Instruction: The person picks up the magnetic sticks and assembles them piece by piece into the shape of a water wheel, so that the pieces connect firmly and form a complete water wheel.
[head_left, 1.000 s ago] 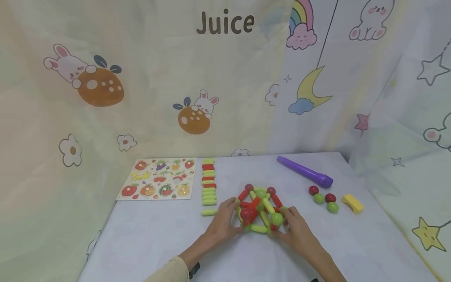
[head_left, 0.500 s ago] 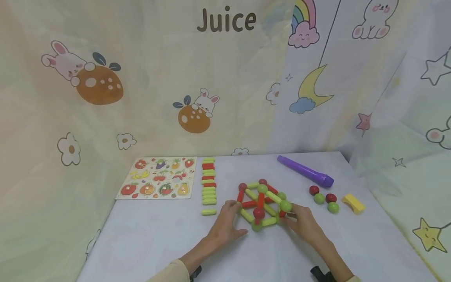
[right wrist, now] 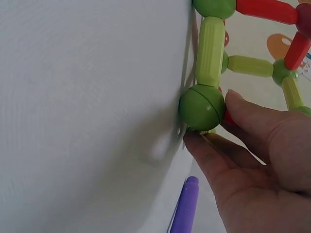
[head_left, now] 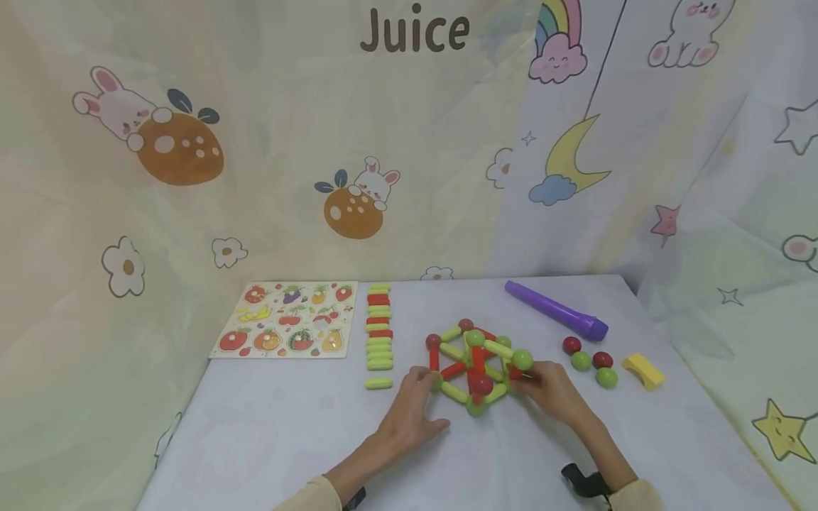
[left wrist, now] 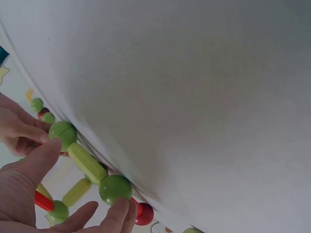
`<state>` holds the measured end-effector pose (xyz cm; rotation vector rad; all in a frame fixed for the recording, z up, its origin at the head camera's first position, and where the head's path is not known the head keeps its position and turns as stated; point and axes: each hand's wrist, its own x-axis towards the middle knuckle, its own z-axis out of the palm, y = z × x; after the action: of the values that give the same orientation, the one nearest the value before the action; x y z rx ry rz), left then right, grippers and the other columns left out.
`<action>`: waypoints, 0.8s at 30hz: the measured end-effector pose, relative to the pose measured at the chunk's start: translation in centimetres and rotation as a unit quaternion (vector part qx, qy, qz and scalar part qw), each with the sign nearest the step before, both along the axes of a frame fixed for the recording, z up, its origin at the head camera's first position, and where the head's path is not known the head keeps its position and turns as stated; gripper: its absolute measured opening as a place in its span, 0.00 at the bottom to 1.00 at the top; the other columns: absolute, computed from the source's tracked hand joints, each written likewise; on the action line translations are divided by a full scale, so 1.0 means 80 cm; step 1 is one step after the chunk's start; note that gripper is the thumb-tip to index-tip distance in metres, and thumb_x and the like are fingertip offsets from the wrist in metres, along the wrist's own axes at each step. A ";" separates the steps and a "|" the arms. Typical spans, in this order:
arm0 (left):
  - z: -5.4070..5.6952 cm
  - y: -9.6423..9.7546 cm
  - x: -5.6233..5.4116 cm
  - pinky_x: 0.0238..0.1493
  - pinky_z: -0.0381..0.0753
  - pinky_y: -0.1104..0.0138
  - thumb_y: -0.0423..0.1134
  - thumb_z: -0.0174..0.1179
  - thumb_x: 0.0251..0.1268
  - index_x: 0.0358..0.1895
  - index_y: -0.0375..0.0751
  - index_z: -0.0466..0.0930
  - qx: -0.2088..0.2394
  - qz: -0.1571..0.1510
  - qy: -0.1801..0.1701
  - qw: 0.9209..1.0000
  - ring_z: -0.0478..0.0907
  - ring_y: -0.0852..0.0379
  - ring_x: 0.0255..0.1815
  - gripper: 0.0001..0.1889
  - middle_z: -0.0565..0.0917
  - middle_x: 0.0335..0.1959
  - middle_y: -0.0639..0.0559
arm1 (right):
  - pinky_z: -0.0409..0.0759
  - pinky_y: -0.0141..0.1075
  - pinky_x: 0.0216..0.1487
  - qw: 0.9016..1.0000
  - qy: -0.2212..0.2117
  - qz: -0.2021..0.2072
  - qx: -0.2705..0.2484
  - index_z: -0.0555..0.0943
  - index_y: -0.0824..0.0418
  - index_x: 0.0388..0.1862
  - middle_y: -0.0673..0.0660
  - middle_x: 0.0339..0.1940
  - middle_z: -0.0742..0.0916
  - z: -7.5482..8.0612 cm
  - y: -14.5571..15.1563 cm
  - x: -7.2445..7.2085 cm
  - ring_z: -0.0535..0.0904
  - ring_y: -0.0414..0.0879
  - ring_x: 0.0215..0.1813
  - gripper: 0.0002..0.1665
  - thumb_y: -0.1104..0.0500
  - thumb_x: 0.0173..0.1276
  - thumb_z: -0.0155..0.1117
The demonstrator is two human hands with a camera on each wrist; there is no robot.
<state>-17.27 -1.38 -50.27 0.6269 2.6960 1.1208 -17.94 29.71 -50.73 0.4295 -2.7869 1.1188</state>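
Observation:
A frame of red and yellow-green magnetic rods (head_left: pixel 454 392) joined by red and green balls stands on the table between both hands. My left hand (head_left: pixel 409 411) touches a green ball (left wrist: pixel 115 189) at its left corner with the fingertips, and the thumb stands apart from the frame in the head view. At the right corner my right hand (head_left: pixel 556 394) pinches the frame beside a green ball (right wrist: pixel 201 108), thumb on one side and fingers beneath. A raised green ball (head_left: pixel 522 360) sits above that hand. The right fingertips are partly hidden behind the frame.
Loose red and yellow-green rods (head_left: pixel 379 345) lie in a column left of the frame. A fruit puzzle board (head_left: pixel 287 323) is at the back left. To the right lie a purple microphone-shaped toy (head_left: pixel 556 310), several loose balls (head_left: pixel 581 361) and a yellow arch block (head_left: pixel 644 370).
The frame has turned counterclockwise seen from above, its front red ball shifting right. My left thumb has come off it. My right hand has moved right and slightly away with its corner.

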 end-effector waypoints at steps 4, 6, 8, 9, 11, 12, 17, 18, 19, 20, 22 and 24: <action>0.007 -0.017 -0.005 0.68 0.82 0.53 0.34 0.78 0.65 0.70 0.36 0.78 0.020 0.016 0.014 1.000 0.77 0.48 0.66 0.31 0.77 0.67 0.46 | 0.90 0.51 0.53 1.000 -0.029 -0.002 0.006 0.90 0.67 0.51 0.61 0.46 0.94 0.004 0.003 -0.001 0.91 0.60 0.51 0.14 0.66 0.66 0.79; 0.012 -0.035 -0.012 0.64 0.85 0.53 0.31 0.75 0.66 0.64 0.35 0.82 0.020 0.037 0.042 0.998 0.80 0.48 0.61 0.24 0.80 0.61 0.46 | 0.90 0.49 0.54 0.999 -0.036 -0.001 0.001 0.90 0.66 0.53 0.60 0.47 0.94 0.006 0.005 -0.001 0.91 0.59 0.52 0.16 0.65 0.66 0.80; 0.015 -0.057 -0.021 0.60 0.86 0.52 0.28 0.74 0.66 0.58 0.35 0.85 -0.001 0.062 0.069 0.996 0.83 0.47 0.56 0.18 0.84 0.54 0.46 | 0.90 0.45 0.53 0.999 -0.039 0.002 -0.007 0.90 0.64 0.55 0.59 0.49 0.94 0.007 0.010 0.002 0.91 0.57 0.52 0.18 0.64 0.66 0.80; 0.015 -0.067 -0.026 0.58 0.87 0.52 0.27 0.73 0.65 0.54 0.35 0.87 -0.017 0.073 0.082 0.994 0.83 0.47 0.55 0.15 0.85 0.52 0.46 | 0.90 0.43 0.53 0.999 -0.042 0.004 -0.010 0.90 0.64 0.56 0.58 0.50 0.94 0.007 0.013 0.004 0.91 0.56 0.52 0.19 0.63 0.66 0.80; 0.014 -0.085 -0.036 0.55 0.87 0.53 0.25 0.73 0.64 0.49 0.36 0.89 -0.059 0.088 0.092 0.990 0.84 0.48 0.51 0.12 0.88 0.47 0.46 | 0.90 0.38 0.52 0.999 -0.044 0.007 -0.022 0.89 0.64 0.57 0.59 0.51 0.94 0.006 0.019 0.009 0.92 0.55 0.52 0.21 0.64 0.66 0.80; 0.012 -0.091 -0.040 0.54 0.87 0.53 0.24 0.73 0.63 0.47 0.36 0.90 -0.078 0.092 0.091 0.989 0.84 0.49 0.49 0.11 0.88 0.46 0.46 | 0.89 0.36 0.52 0.999 -0.044 0.009 -0.028 0.89 0.65 0.58 0.59 0.51 0.93 0.005 0.022 0.010 0.92 0.55 0.52 0.21 0.64 0.66 0.80; 0.003 -0.104 -0.053 0.48 0.88 0.55 0.21 0.70 0.62 0.44 0.34 0.92 -0.118 0.092 0.088 0.985 0.85 0.53 0.43 0.11 0.90 0.41 0.45 | 0.89 0.34 0.50 0.999 -0.021 0.007 -0.047 0.88 0.67 0.57 0.62 0.51 0.93 0.001 0.025 0.011 0.92 0.57 0.52 0.22 0.69 0.63 0.80; 0.003 -0.105 -0.054 0.48 0.88 0.56 0.21 0.70 0.62 0.44 0.34 0.92 -0.117 0.091 0.088 0.985 0.85 0.53 0.43 0.11 0.91 0.41 0.45 | 0.89 0.34 0.50 0.999 -0.017 0.004 -0.048 0.89 0.66 0.56 0.61 0.50 0.93 0.001 0.024 0.011 0.92 0.57 0.51 0.22 0.69 0.63 0.81; 0.003 -0.106 -0.053 0.48 0.88 0.56 0.21 0.71 0.62 0.44 0.34 0.92 -0.115 0.090 0.088 0.985 0.86 0.53 0.43 0.11 0.91 0.41 0.45 | 0.89 0.34 0.50 0.999 -0.016 0.001 -0.047 0.89 0.65 0.56 0.61 0.50 0.94 0.001 0.022 0.010 0.92 0.57 0.51 0.21 0.68 0.62 0.81; 0.004 -0.106 -0.052 0.47 0.88 0.57 0.21 0.71 0.62 0.44 0.34 0.92 -0.106 0.088 0.083 0.987 0.85 0.54 0.43 0.10 0.91 0.41 0.45 | 0.89 0.34 0.50 0.999 -0.017 -0.002 -0.045 0.90 0.65 0.55 0.60 0.50 0.94 0.000 0.020 0.009 0.92 0.57 0.51 0.21 0.68 0.62 0.81; 0.012 -0.104 -0.048 0.45 0.88 0.60 0.22 0.73 0.61 0.45 0.34 0.92 -0.075 0.079 0.074 0.991 0.85 0.55 0.41 0.10 0.91 0.41 0.46 | 0.90 0.35 0.51 0.999 -0.024 -0.010 -0.042 0.90 0.64 0.54 0.60 0.49 0.94 -0.001 0.016 0.008 0.92 0.57 0.52 0.20 0.67 0.63 0.81; 0.024 -0.097 -0.045 0.42 0.88 0.64 0.23 0.75 0.62 0.46 0.35 0.93 -0.029 0.067 0.053 0.996 0.85 0.57 0.39 0.10 0.92 0.40 0.48 | 0.90 0.37 0.51 0.999 -0.032 -0.016 -0.034 0.90 0.64 0.53 0.60 0.49 0.94 -0.002 0.013 0.008 0.92 0.57 0.52 0.19 0.66 0.63 0.81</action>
<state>-20.88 -9.14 -48.32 0.5175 2.8868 1.0620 -17.28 30.75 -50.93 0.3485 -2.7895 1.2369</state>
